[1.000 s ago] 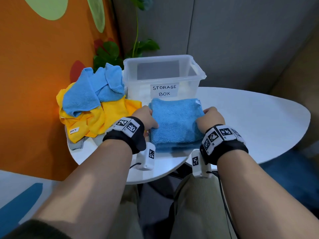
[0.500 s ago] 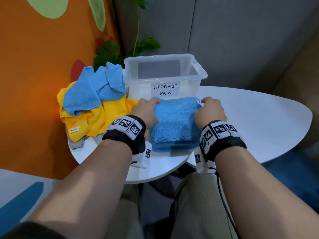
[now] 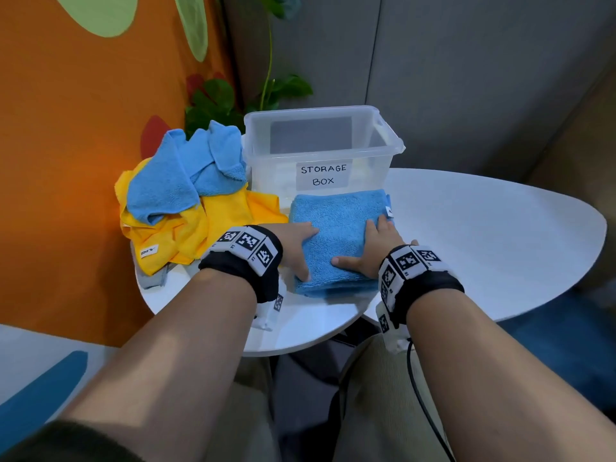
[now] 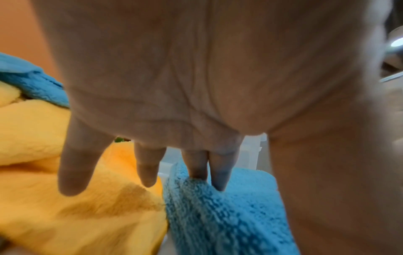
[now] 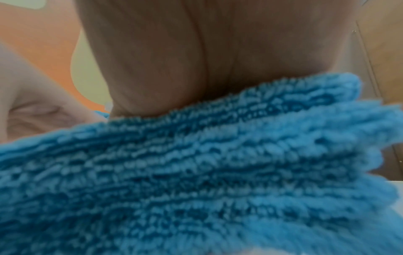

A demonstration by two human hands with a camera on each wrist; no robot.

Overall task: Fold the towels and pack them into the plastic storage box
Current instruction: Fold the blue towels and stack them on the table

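On the folded blue towel (image 3: 336,225), both hands have flattened.

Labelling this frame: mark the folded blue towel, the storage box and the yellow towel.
folded blue towel (image 3: 336,225), head view, top face.
storage box (image 3: 321,175), head view, front label.
yellow towel (image 3: 226,221), head view, flat middle.

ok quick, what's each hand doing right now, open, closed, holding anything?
Left hand: open, straight fingers resting on the folded blue towel.
Right hand: open, pressing flat on the same towel.
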